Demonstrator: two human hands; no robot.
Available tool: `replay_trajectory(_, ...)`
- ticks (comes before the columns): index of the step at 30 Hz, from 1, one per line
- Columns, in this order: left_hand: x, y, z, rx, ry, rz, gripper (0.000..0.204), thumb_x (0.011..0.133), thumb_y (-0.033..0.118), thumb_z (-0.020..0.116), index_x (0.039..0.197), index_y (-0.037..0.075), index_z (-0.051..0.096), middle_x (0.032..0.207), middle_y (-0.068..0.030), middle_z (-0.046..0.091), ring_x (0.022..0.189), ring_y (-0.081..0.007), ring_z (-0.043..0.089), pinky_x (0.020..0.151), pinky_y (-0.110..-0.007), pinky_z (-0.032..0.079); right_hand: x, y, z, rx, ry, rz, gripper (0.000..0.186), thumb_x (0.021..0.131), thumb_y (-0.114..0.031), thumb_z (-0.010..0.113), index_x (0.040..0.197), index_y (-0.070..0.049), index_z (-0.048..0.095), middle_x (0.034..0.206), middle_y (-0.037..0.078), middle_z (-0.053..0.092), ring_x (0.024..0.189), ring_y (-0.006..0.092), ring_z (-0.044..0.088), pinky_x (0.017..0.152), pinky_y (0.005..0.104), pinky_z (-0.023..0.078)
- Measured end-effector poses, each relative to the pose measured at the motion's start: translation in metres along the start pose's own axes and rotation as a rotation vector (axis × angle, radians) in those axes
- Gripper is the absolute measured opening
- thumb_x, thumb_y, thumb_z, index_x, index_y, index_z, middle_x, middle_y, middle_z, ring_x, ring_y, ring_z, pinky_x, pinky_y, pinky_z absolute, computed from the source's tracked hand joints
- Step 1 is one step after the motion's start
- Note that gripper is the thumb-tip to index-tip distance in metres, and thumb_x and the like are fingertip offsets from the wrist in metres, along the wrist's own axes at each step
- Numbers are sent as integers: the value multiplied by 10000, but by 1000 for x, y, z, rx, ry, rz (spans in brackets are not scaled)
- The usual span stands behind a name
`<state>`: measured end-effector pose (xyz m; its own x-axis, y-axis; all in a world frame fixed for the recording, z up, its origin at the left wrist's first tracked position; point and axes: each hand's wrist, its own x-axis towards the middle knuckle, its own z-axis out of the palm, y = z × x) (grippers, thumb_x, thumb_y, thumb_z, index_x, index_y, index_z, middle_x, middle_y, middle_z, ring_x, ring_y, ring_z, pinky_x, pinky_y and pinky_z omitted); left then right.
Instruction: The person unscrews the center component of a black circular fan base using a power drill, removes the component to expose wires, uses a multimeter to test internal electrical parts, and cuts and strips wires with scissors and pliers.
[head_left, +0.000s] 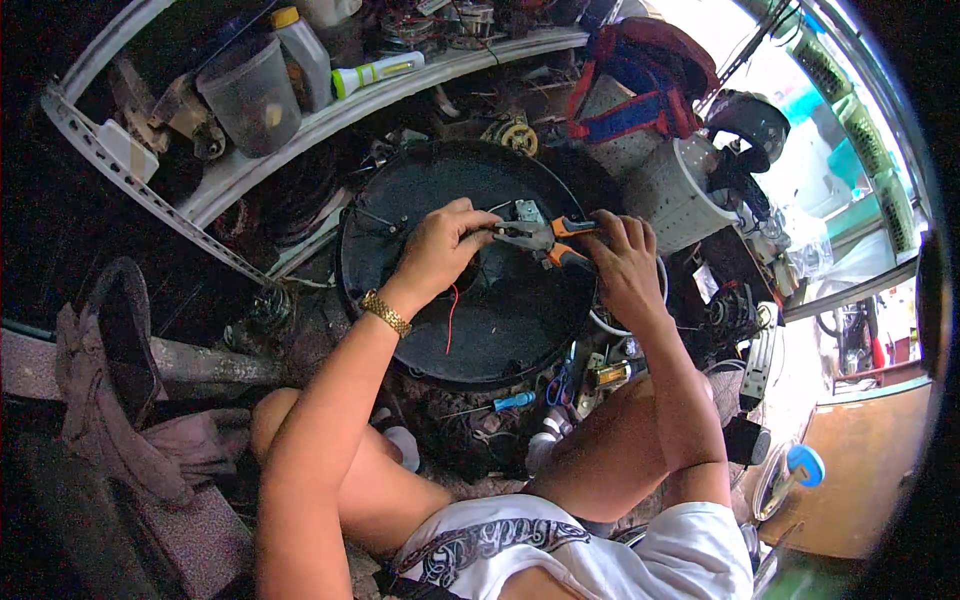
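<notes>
Cluttered workshop; hands (440,248) grip orange-handled pliers (545,238).

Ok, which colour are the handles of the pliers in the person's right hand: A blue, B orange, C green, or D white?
B: the pliers gripped by the right hand show orange handles, over the round black disc, jaws pointing to the left hand.
</notes>
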<state>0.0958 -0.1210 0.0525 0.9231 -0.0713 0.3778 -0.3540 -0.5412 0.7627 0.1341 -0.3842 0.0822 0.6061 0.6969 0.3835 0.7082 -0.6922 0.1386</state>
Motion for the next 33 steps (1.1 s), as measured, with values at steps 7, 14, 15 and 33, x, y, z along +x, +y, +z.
replay_trajectory(7, -4, 5, 0, -3, -4, -24, 183, 767, 50, 644, 949, 45, 666, 741, -106, 489, 710, -257, 528, 650, -336, 423, -2, -1, 5, 27, 25, 32, 403, 622, -50, 636, 1017, -97, 569, 1113, 127, 501, 1049, 336, 463, 892, 446, 349)
replay_trajectory(14, -7, 13, -3, -3, -33, -33, 151, 770, 85, 653, 912, 38, 675, 740, -102, 521, 683, -259, 557, 617, -357, 416, -2, 0, 3, 215, 140, 160, 689, 447, -87, 740, 1100, -79, 520, 1047, 134, 503, 983, 352, 480, 878, 418, 360)
replay_trajectory(15, -8, 11, -2, -3, -35, -36, 151, 770, 85, 653, 912, 38, 675, 740, -102, 521, 683, -259, 557, 617, -357, 416, -1, -1, -2, 154, 55, 148, 709, 458, -90, 749, 1128, -87, 517, 1063, 132, 505, 994, 341, 481, 879, 419, 368)
replay_trajectory(33, -12, 13, 6, -21, -59, 17, 169, 738, 32, 662, 906, 50, 665, 720, -87, 470, 666, -227, 509, 602, -321, 404, -10, 11, 2, 162, 12, 42, 693, 460, -110, 737, 1126, -81, 550, 962, 115, 531, 892, 324, 532, 754, 409, 441)
